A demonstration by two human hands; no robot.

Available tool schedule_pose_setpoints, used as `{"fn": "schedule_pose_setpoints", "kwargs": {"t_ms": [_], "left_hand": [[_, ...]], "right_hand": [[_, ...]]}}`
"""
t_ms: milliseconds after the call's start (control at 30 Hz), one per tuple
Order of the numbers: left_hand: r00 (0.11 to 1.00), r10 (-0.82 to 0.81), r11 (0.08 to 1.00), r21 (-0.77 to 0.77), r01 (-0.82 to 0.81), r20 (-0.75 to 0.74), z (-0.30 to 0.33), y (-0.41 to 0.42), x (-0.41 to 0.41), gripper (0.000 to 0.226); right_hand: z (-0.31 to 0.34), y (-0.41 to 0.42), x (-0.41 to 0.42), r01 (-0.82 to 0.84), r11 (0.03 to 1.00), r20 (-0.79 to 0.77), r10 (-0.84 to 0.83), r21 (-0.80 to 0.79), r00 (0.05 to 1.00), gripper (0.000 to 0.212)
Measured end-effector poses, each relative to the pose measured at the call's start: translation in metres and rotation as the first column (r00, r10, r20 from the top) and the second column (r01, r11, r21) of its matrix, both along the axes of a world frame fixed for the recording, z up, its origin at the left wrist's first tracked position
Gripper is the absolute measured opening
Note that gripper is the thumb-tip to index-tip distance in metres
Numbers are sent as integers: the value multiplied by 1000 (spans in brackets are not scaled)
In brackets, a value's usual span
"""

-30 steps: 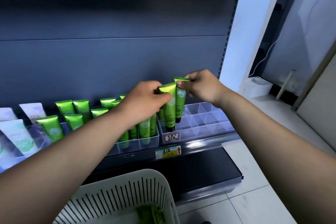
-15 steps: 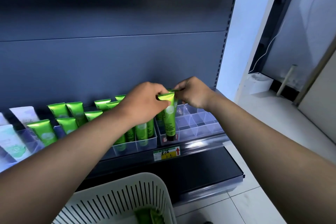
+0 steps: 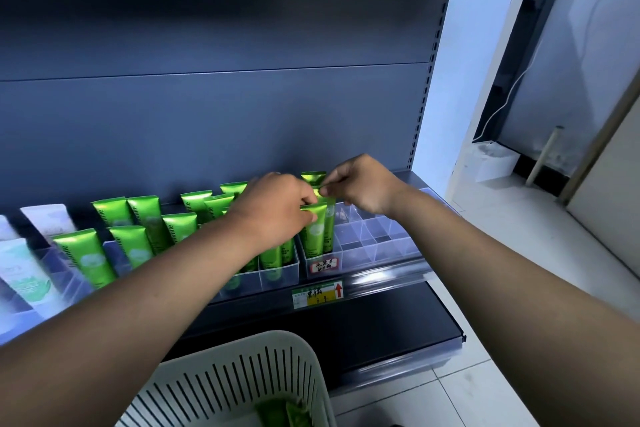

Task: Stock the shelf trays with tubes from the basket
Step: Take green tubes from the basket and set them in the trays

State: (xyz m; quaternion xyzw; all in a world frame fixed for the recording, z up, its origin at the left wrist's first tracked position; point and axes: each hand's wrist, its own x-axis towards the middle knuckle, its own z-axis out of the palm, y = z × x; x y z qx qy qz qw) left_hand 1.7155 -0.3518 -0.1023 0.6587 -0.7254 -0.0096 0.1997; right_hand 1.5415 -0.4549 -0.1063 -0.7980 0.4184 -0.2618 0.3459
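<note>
**Two tubes going into the front cells of the right-hand tray**

I see the front green tube standing cap-down in the near left cell of the clear divided tray, with a second green tube just behind and to its right. Cap-down suits them, I judge: the flat crimped end stays on top where fingers can pinch it and the label faces the aisle.

My left hand grips the front tube at its crimped top, fingers curled round it, I think to keep it upright while it seats. My right hand pinches the top edge of the second tube between thumb and fingertip, a light hold fit for steering a thin flap into a narrow cell. Whether either tube has reached the cell floor, I cannot tell.

The cells to the right in that tray look unfilled. The left-hand tray is packed with green tubes, and more stand in rows further left, then pale tubes. Near me, the slotted basket holds a few green tubes, so I reckon stocking is partway done.
</note>
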Motion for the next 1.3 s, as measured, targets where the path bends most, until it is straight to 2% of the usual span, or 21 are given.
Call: {"fn": "schedule_pose_setpoints", "kwargs": {"t_ms": [333, 767, 1067, 1200, 1300], "left_hand": [[1000, -25, 998, -52, 26, 12, 2, 1, 0, 16], [997, -64, 991, -115, 68, 40, 11, 4, -4, 17], [992, -108, 973, -198, 120, 68, 15, 71, 28, 11], [989, -132, 982, -125, 140, 74, -6, 131, 60, 8], [992, -116, 993, 16, 116, 43, -33, 171, 84, 7]], "right_hand": [[-3, -1, -1, -14, 1000, 46, 14, 13, 999, 9], [4, 8, -4, 10, 1000, -20, -9, 29, 1000, 10], [12, 21, -9, 9, 1000, -103, -9, 0, 995, 19], [22, 33, -5, 114, 983, -56, -123, -145, 991, 19], [41, 69, 15, 86, 957, 28, -82, -276, 996, 21]]}}
